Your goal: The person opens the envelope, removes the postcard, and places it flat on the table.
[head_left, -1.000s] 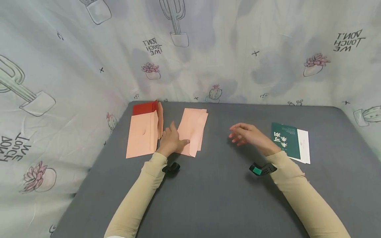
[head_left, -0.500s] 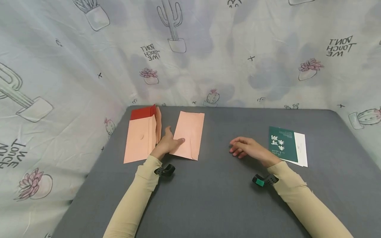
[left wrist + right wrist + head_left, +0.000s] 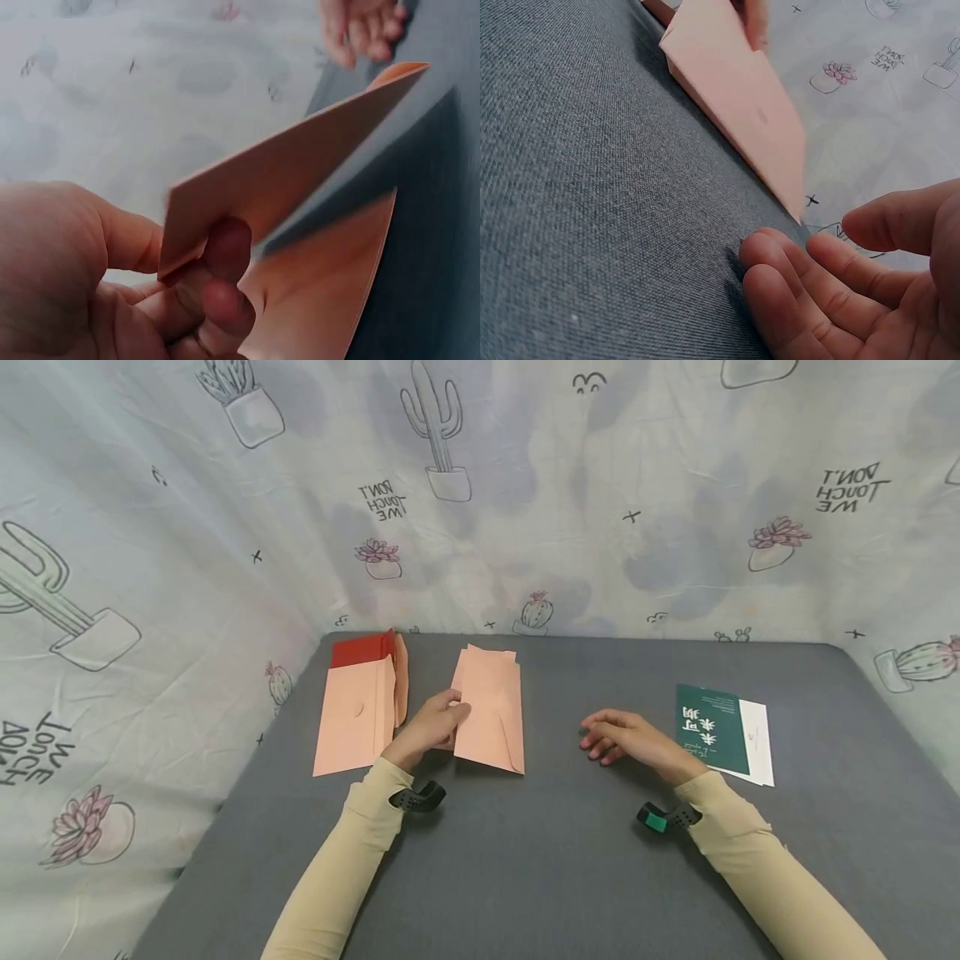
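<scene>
1. Toward eleven o'clock on the grey tabletop (image 3: 562, 877), the left hand (image 3: 429, 727) now pinches the top envelope (image 3: 491, 706) by its left edge; half a second ago the thumb merely lay across the pair.
2. The envelope now sits apart from the lower envelope (image 3: 330, 277), tilted above it, with a dark wedge of shadow between them in the left wrist view. I judge that one piece is being singled out.
3. At two o'clock, the right hand (image 3: 637, 743) has barely moved; its fingers are loosely bent and grasp nothing.
4. Both envelopes are matte, pale peach paper, stiff enough that the lifted one stays nearly flat. A slanting flap line marks its lower right corner, while the lower sheet's edge bows gently.
5. Ten o'clock holds more peach envelopes (image 3: 352, 718), one gaping at its side, with a deeper red envelope (image 3: 362, 650) showing past their far edge.
6. Beyond the right hand, also near two, a dark green card (image 3: 708, 727) with white lettering overlaps white paper (image 3: 759, 739).
7. Up close, the table covering has a coarse, speckled weave.
</scene>
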### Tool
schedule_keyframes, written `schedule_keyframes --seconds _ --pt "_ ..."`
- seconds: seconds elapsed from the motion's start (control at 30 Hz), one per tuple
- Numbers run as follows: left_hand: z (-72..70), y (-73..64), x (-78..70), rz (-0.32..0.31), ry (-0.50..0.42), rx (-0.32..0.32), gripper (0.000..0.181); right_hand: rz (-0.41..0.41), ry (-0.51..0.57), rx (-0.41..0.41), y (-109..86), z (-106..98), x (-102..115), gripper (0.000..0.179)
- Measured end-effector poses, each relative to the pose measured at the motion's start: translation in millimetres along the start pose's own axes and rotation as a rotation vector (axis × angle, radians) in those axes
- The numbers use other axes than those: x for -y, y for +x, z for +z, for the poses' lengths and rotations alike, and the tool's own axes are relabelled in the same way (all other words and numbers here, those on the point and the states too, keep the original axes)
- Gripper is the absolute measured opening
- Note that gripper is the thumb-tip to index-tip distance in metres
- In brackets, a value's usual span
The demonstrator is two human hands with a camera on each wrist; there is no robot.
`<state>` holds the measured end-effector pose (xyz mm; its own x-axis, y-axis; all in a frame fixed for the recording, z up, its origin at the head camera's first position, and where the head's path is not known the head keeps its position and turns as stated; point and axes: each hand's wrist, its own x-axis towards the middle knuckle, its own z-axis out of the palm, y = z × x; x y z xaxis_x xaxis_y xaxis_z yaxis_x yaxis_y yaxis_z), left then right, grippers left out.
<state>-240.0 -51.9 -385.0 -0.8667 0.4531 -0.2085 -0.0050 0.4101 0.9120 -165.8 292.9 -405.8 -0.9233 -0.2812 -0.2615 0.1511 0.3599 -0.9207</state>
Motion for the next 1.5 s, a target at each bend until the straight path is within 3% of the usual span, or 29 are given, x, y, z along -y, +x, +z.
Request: schedule_keyframes --seconds 0.17,0.5,0.6,0.8,1.03,1.5 --pt "20.7 -3.5 -10.8 0.030 -0.014 0.092 0.034 -0.001 0.002 -0.004 -0.9 1 1 0.045" --pt "59.3 -10.3 -18.7 0.022 0.039 0.261 0.034 0.008 -0.009 -0.016 -3.2 3 3 0.060" --pt "66.2 -11.8 -18.3 0.026 0.048 0.293 0.036 0.025 -0.050 -0.033 -2.9 4 5 0.064" --pt "71.9 -14.5 -18.0 0.030 0.022 0.363 0.020 0.071 -0.148 -0.045 -4.8 7 10 0.079" --pt "74.5 -13.0 -14.7 0.029 0.056 0.358 0.017 0.086 -0.205 -0.023 -7.0 9 12 0.091" --pt "73.7 -10.5 -10.3 0.049 0.168 0.350 0.018 0.071 -0.299 -0.058 -6.7 17 14 0.094"
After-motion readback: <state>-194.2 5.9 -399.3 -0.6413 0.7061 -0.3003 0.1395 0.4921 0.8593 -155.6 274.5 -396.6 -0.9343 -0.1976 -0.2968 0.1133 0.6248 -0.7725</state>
